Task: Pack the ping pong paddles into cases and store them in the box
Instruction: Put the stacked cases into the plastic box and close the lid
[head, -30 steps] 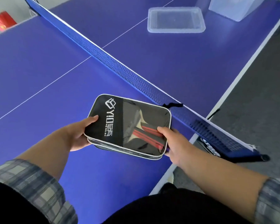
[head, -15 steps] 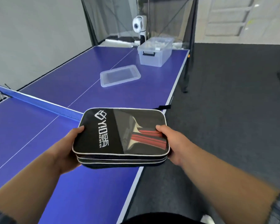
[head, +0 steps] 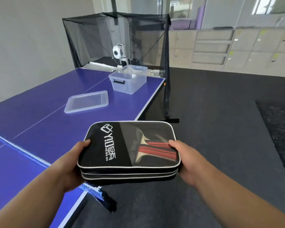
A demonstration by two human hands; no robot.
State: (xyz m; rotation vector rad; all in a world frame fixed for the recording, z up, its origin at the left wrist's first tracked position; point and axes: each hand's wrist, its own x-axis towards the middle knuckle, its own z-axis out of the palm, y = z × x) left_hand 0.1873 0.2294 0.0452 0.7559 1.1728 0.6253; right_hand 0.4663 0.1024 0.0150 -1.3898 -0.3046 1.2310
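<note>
hands: left hand [head: 67,167] and right hand [head: 187,162] closed on case [head: 128,150] ends, level for carrying
box [head: 127,79]: far, open; lid [head: 87,101] beside

Both forearms [head: 44,193] look bare; any sleeves seem pushed beyond view.

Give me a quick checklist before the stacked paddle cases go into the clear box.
1. Grip: left hand and right hand hold the paddle cases at opposite ends: ok.
2. Top case holds a paddle: ok.
3. Zippers fully shut: cannot tell.
4. Box open, lid lying apart on the table: ok.
5. Room in box: cannot tell.
</note>
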